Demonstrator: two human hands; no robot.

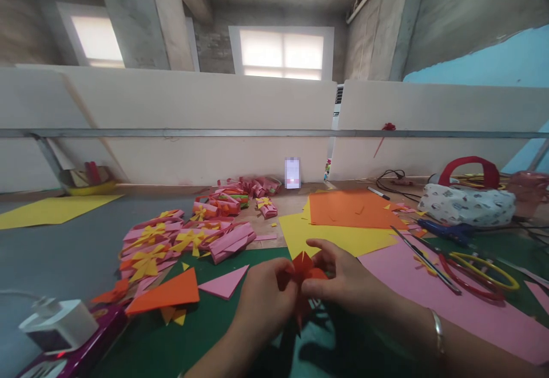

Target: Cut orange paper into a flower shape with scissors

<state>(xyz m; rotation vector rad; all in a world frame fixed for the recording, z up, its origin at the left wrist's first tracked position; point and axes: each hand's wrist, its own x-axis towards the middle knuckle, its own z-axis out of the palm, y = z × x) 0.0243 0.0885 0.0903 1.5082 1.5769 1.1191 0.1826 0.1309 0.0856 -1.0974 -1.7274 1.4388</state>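
Note:
A small folded red-orange paper flower (pixel 302 265) is held between my two hands above the green cutting mat (pixel 223 341). My left hand (pixel 268 295) pinches it from the left, fingers curled in. My right hand (pixel 343 272) grips its right side with thumb and fingertips, the index finger raised. The lower petals hang below my fingers in shadow. Left of my hands lie a pink paper triangle (pixel 225 282) and a folded orange paper piece (pixel 167 292). Beyond my fingertips are yellow paper (pixel 343 238) and an orange sheet (pixel 355 206).
Pink folded pieces with yellow flowers (pixel 150 246) pile up at left. Scissors (pixel 476 278), a blue glue gun (pixel 448 229) and a pink sheet (pixel 412 286) lie right, near a white patterned bag (pixel 467 203). A phone (pixel 292 173) stands behind. A white charger (pixel 60 326) sits front left.

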